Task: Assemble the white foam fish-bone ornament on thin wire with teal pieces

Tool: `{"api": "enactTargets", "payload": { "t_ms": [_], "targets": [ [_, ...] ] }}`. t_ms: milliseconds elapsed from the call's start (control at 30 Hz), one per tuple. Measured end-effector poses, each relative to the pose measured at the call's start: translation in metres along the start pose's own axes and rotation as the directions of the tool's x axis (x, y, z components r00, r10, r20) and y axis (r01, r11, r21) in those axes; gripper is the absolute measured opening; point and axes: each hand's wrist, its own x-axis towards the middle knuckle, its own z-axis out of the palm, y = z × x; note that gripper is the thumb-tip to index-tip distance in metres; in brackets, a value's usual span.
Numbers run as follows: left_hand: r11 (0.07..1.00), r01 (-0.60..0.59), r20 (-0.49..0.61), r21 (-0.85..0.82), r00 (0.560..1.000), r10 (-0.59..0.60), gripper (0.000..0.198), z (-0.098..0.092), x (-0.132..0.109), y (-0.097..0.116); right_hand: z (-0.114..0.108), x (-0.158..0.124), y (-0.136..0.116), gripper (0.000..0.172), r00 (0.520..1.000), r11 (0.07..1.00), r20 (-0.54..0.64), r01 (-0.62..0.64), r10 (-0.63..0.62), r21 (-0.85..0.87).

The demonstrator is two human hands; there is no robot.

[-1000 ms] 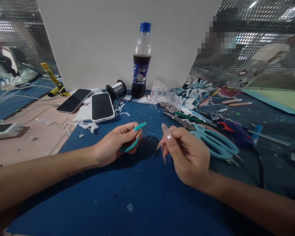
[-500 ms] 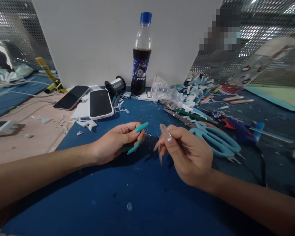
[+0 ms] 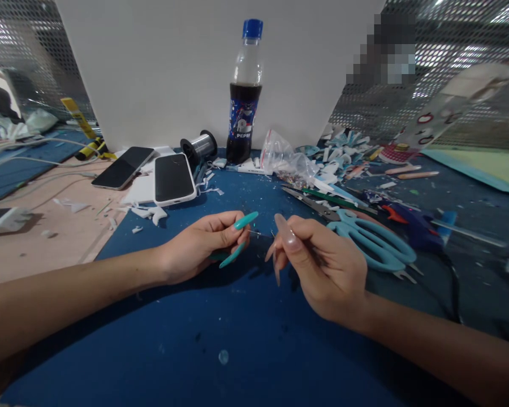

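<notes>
My left hand [image 3: 210,243], with long turquoise nails, is closed in a pinch. A thin, shiny wire-like piece [image 3: 255,232] pokes out from its fingertips to the right. Just across a small gap, my right hand [image 3: 318,257], with long pinkish-beige nails, is also pinched. A tiny dark tip shows by its fingers; what it grips is mostly hidden and too fine to name. Both hands hover over a blue mat [image 3: 186,350]. Close to my right hand lie light-blue-handled scissors [image 3: 373,240].
Behind the hands stand a Pepsi bottle [image 3: 244,102] and a wire spool [image 3: 199,146]. Two phones, one being a white-edged phone [image 3: 175,178], lie left. At right are a clear plastic bag [image 3: 280,152], a heap of scraps [image 3: 343,152] and a blue glue gun [image 3: 415,223] with a cord.
Hardly anything differs. The left fingertips have shifted very slightly to the right; the right hand keeps its place and pinch.
</notes>
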Motion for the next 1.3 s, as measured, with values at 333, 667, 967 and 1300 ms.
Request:
{"api": "enactTargets", "payload": {
  "t_ms": [333,667,967,1300],
  "targets": [
    [1.000,0.002,0.000,0.015,1.000,-0.002,0.019,0.0000,0.0003,0.0001,-0.0003,0.0010,-0.0015,0.021,1.000,1.000,-0.003,-0.017,0.017,-0.016],
    [1.000,0.003,0.002,0.022,1.000,-0.003,0.019,0.0009,-0.0003,0.0001,-0.0009,0.0007,-0.0005,0.021,1.000,0.999,0.005,-0.013,0.013,-0.040],
    [0.999,0.012,-0.017,0.049,1.000,-0.011,0.020,0.0004,0.0001,0.0003,0.0008,0.0033,-0.0031,0.022,1.000,0.994,-0.011,-0.022,0.021,-0.107],
    [1.000,-0.017,-0.020,-0.014,1.000,0.017,0.024,0.0008,-0.0006,0.0008,0.0009,0.0054,-0.0013,0.027,0.993,0.987,0.007,-0.119,0.121,-0.107]
  ]
}}
